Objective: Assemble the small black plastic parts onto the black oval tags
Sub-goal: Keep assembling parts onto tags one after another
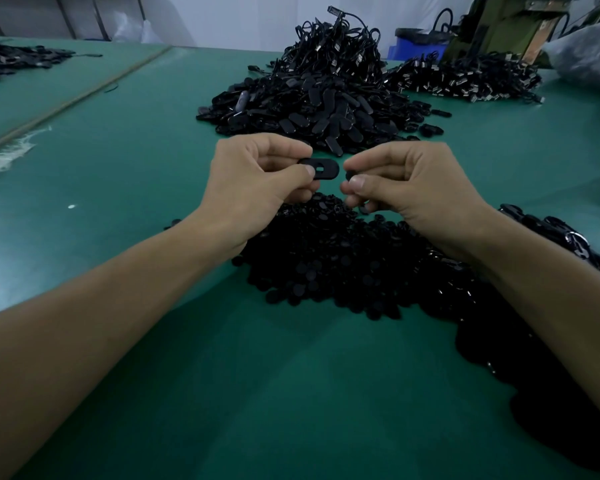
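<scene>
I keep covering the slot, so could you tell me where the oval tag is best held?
Pinch the oval tag by its rounded left end, thumb on its flat face, coming from the left as the left hand does. The slot sits mid-tag, so it stays free for the small part in the right hand.
</scene>
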### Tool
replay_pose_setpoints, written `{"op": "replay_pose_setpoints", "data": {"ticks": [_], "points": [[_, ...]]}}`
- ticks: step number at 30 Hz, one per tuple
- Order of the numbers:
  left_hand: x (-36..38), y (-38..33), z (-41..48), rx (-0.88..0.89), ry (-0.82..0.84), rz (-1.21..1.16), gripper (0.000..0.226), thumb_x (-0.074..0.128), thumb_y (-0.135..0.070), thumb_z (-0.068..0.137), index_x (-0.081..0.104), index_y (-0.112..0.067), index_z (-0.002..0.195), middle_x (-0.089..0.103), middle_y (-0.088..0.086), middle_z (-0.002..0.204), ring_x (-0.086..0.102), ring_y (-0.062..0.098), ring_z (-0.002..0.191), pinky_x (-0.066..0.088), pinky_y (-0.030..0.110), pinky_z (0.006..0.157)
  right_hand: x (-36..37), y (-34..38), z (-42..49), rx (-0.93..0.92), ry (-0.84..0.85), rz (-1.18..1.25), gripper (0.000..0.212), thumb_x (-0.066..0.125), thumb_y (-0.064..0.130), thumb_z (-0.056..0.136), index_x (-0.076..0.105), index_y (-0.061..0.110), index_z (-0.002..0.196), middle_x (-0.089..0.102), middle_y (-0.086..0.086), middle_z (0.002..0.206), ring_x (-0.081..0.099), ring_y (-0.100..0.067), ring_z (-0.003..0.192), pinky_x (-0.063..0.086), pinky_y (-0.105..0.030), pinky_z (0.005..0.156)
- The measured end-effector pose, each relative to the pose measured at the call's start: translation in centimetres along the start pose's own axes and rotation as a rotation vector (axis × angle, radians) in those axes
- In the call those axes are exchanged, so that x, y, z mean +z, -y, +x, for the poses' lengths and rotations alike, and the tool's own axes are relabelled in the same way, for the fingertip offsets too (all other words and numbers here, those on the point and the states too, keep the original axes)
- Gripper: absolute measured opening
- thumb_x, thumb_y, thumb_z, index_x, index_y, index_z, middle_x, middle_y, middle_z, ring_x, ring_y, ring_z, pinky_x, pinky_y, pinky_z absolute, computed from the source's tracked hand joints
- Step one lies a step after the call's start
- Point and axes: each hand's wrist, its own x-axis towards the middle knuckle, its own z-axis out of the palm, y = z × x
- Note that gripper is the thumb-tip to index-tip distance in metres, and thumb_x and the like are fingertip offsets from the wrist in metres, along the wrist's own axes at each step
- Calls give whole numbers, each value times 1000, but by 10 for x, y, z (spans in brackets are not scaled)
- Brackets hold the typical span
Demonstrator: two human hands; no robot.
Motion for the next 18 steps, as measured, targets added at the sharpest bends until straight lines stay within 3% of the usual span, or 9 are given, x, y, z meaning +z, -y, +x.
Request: {"op": "replay_pose_setpoints", "data": {"ticks": [9, 14, 18], "points": [[1, 0, -1, -14, 1, -2, 16, 74, 5, 85, 72, -10, 89, 77, 11, 79, 77, 23, 75, 60, 24, 66, 2, 2, 0, 14, -38, -6, 9, 69, 5, 92, 66, 14, 90, 77, -7, 83, 75, -19, 78, 59, -26, 69], [4, -1, -3, -12, 12, -4, 16, 76, 5, 84, 71, -9, 88, 76, 10, 77, 77, 24, 75, 61, 26, 67, 2, 5, 0, -59, -92, -96, 12, 76, 11, 86, 73, 22, 82, 67, 6, 70, 59, -7, 66, 50, -19, 61], [8, -5, -6, -13, 35, -41, 16, 76, 7, 83, 70, -7, 86, 76, 13, 78, 77, 23, 73, 60, 25, 65, 3, 8, -1, -75, -86, -20, 8, 75, 8, 87, 71, 15, 85, 70, 2, 67, 66, -7, 63, 50, -19, 58]]}}
